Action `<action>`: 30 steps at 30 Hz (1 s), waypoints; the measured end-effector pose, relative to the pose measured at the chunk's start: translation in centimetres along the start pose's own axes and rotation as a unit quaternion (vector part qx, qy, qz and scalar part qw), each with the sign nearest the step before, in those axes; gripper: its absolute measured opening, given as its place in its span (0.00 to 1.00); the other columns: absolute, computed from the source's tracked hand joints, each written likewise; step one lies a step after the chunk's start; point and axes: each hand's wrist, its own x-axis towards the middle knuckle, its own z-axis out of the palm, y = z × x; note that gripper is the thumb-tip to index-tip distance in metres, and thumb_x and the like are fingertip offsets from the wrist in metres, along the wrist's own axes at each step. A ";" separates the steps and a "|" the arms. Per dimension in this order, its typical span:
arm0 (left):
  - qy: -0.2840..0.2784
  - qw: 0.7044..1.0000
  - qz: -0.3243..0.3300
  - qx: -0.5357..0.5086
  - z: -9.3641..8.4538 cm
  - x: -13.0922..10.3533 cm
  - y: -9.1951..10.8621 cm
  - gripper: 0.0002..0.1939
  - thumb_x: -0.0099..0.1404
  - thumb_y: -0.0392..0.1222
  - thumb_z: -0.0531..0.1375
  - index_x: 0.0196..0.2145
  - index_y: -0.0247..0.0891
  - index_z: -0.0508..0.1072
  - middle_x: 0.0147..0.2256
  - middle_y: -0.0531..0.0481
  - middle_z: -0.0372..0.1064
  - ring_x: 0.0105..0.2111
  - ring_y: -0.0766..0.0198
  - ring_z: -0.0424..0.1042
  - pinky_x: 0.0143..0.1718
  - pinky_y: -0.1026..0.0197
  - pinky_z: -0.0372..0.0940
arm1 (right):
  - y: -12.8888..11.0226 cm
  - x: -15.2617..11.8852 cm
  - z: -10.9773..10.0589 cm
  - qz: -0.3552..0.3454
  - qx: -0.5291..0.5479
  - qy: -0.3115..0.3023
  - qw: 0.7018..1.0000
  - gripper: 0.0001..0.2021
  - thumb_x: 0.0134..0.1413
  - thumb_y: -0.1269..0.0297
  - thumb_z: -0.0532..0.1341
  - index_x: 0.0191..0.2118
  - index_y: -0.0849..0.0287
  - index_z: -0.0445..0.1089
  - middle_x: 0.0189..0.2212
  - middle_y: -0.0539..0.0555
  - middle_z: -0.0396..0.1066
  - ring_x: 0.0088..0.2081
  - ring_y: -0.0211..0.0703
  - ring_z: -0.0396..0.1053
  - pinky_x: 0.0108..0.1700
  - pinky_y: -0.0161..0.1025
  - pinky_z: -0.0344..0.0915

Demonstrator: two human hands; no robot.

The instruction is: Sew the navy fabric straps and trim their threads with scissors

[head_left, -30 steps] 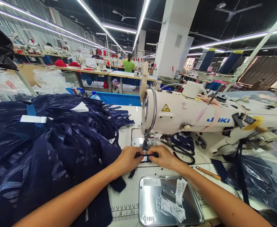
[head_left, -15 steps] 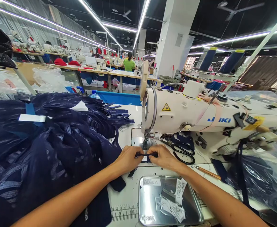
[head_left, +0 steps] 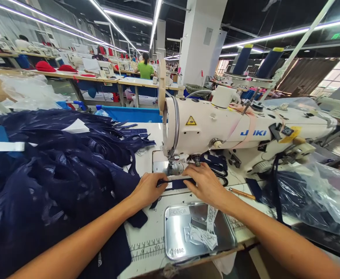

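Note:
A navy fabric strip (head_left: 179, 184) lies flat just in front of the needle area of a white sewing machine (head_left: 205, 124). My left hand (head_left: 150, 189) pinches its left end, beside a small white label (head_left: 169, 186). Over the strip's right end, my right hand (head_left: 203, 182) has thumb and fingers apart, the thumb close to the fabric. Nearer to me sits a metal tray (head_left: 174, 232) with white printed labels (head_left: 203, 237) in it. Black-handled scissors (head_left: 222, 179) lie partly hidden behind my right hand.
A large heap of navy garments (head_left: 56, 186) covers the left side. To the right are a wooden-handled tool (head_left: 242, 193) and plastic-wrapped navy fabric (head_left: 300, 193). A person in green (head_left: 145, 70) sits at a far table.
My hands have moved apart, and more of the strip shows between them. My right hand has opened from its pinch. The whole view has shifted, with the scene now further left.

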 end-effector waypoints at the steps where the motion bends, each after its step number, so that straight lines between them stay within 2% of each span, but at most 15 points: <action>1: 0.001 1.000 -0.001 0.002 0.0 0.1 0.0 0.12 0.58 0.41 0.50 0.34 0.37 0.72 0.25 0.51 0.69 0.28 0.60 0.65 0.35 0.60 0.57 | -0.5 -0.9 -0.7 -0.007 -0.018 -0.025 1.000 0.05 0.53 0.70 0.54 0.32 0.60 0.67 0.30 0.53 0.69 0.33 0.42 0.64 0.39 0.39 0.54; 3: 0.000 1.000 0.000 0.002 0.1 0.2 -0.1 0.12 0.58 0.41 0.50 0.34 0.37 0.71 0.25 0.51 0.69 0.29 0.59 0.66 0.35 0.59 0.57 | -1.4 -2.8 -1.6 -0.012 -0.028 -0.107 0.994 0.06 0.53 0.69 0.55 0.27 0.60 0.65 0.26 0.50 0.67 0.28 0.39 0.63 0.34 0.37 0.54; 5: 0.000 1.000 0.001 0.002 0.1 0.2 -0.1 0.11 0.58 0.40 0.50 0.33 0.37 0.71 0.25 0.51 0.69 0.30 0.59 0.66 0.36 0.59 0.57 | -2.1 -4.6 -1.7 0.003 -0.042 -0.178 0.983 0.05 0.51 0.66 0.57 0.27 0.59 0.64 0.27 0.50 0.67 0.26 0.39 0.63 0.32 0.37 0.53; 9: 0.022 1.000 0.017 0.006 0.2 0.0 0.0 0.10 0.57 0.39 0.50 0.31 0.38 0.71 0.28 0.52 0.70 0.28 0.61 0.66 0.38 0.59 0.56 | -2.7 -6.6 -1.0 0.039 -0.042 -0.205 0.977 0.01 0.50 0.69 0.56 0.31 0.59 0.62 0.32 0.51 0.66 0.30 0.41 0.62 0.32 0.37 0.55; 14: 0.033 0.998 0.049 -0.010 0.3 -0.4 -0.1 0.09 0.57 0.37 0.50 0.30 0.38 0.70 0.29 0.53 0.70 0.28 0.64 0.66 0.39 0.60 0.57 | -2.5 -6.5 -1.2 0.026 0.023 -0.197 0.980 0.05 0.49 0.74 0.55 0.27 0.58 0.58 0.28 0.48 0.64 0.29 0.37 0.61 0.35 0.36 0.55; 18: 0.003 1.000 0.027 -0.015 0.4 -0.5 -0.2 0.10 0.57 0.38 0.51 0.33 0.40 0.71 0.28 0.53 0.70 0.32 0.60 0.67 0.37 0.60 0.58 | -1.7 -5.4 -1.9 -0.012 0.078 -0.184 0.980 0.10 0.55 0.70 0.52 0.23 0.58 0.57 0.24 0.47 0.63 0.28 0.36 0.61 0.35 0.35 0.56; 23: 0.015 0.999 0.039 0.009 0.6 -0.4 -0.3 0.09 0.56 0.34 0.53 0.36 0.39 0.67 0.32 0.52 0.70 0.34 0.62 0.67 0.39 0.60 0.58 | 0.1 -2.2 -0.7 -0.027 0.162 -0.064 0.984 0.09 0.58 0.68 0.50 0.27 0.58 0.60 0.27 0.51 0.62 0.29 0.37 0.61 0.32 0.34 0.58; 26: 0.044 0.987 0.123 0.096 0.8 -0.6 -0.3 0.10 0.57 0.31 0.52 0.36 0.37 0.67 0.36 0.49 0.67 0.35 0.61 0.66 0.38 0.59 0.57 | 0.9 -0.2 0.9 -0.053 0.172 -0.035 0.983 0.09 0.57 0.69 0.49 0.27 0.59 0.60 0.29 0.53 0.64 0.32 0.39 0.62 0.36 0.36 0.59; 30: 0.051 0.932 0.259 0.247 0.7 -1.2 -0.4 0.13 0.59 0.28 0.49 0.39 0.37 0.68 0.37 0.46 0.65 0.37 0.58 0.63 0.36 0.56 0.55 | 1.3 0.7 2.0 -0.043 0.156 -0.064 0.985 0.09 0.56 0.70 0.50 0.25 0.59 0.60 0.24 0.50 0.62 0.29 0.38 0.61 0.33 0.36 0.58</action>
